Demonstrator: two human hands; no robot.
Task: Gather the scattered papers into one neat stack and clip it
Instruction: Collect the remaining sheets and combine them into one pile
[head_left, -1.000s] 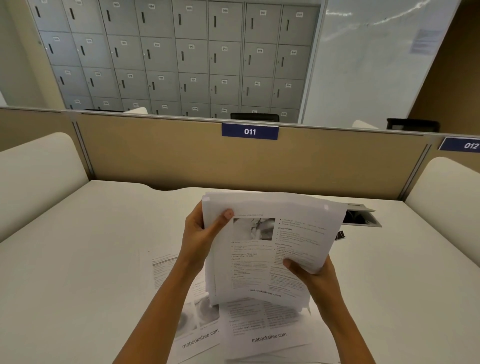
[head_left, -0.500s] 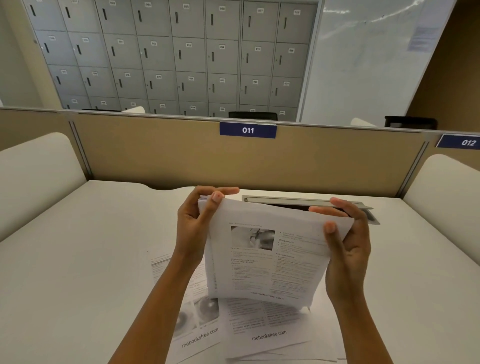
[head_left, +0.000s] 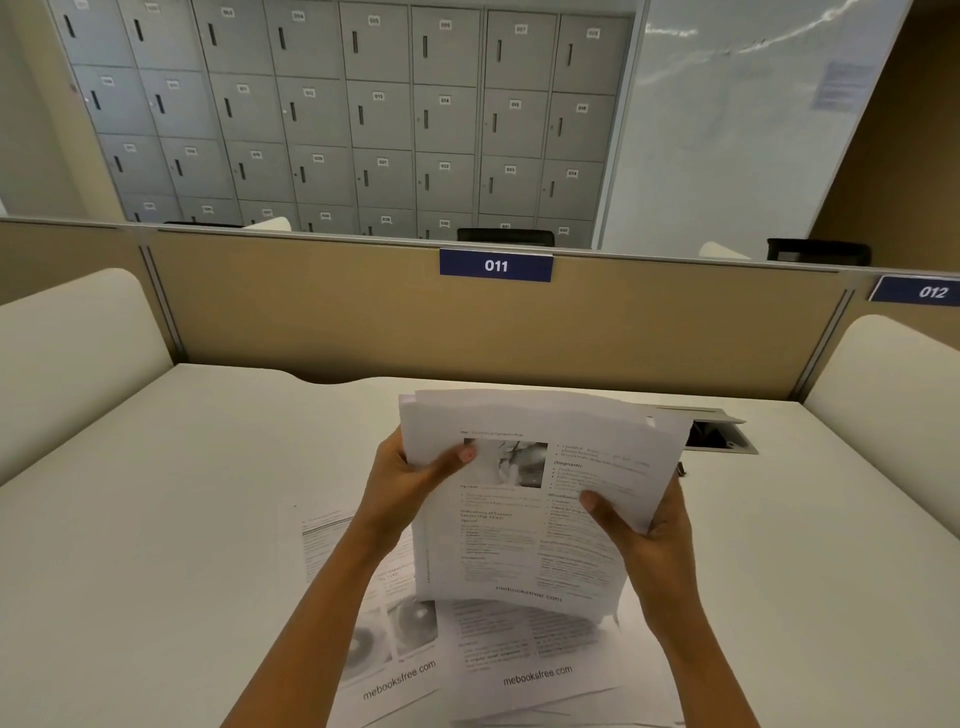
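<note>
A pale cream bench (head_left: 156, 519) with a smooth matte top fills the lower view, walled at the back by a tan fabric partition. Nearest the person, several loose white printed sheets (head_left: 519, 670) lie overlapping on the bench, their footers facing the camera — these are not yet gathered.

Just above them, a bundle of white printed pages (head_left: 524, 525) is held off the bench, tilted toward the person. The left hand (head_left: 410, 483) has its grip clenched on the bundle's upper left edge, thumb across the front page. The right hand (head_left: 649, 540) clasps the lower right side, thumb on the text and fingers behind. The top edges are visibly uneven, so the bundle is not squared.

From here, I judge the main risk is a slipping sheet: both grips pinch only the edges, and a loosened hand could let inner pages slide out onto the pile below. Tapping the bundle down on top of the loose sheets could also crumple them or square it badly.

Beyond the bundle's right corner, a grey metal cable hatch (head_left: 722, 431) stands open in the bench. A small dark object at the bundle's right edge may be a clip; it is too hidden to tell. Further off stand grey numbered lockers (head_left: 363, 114).
</note>
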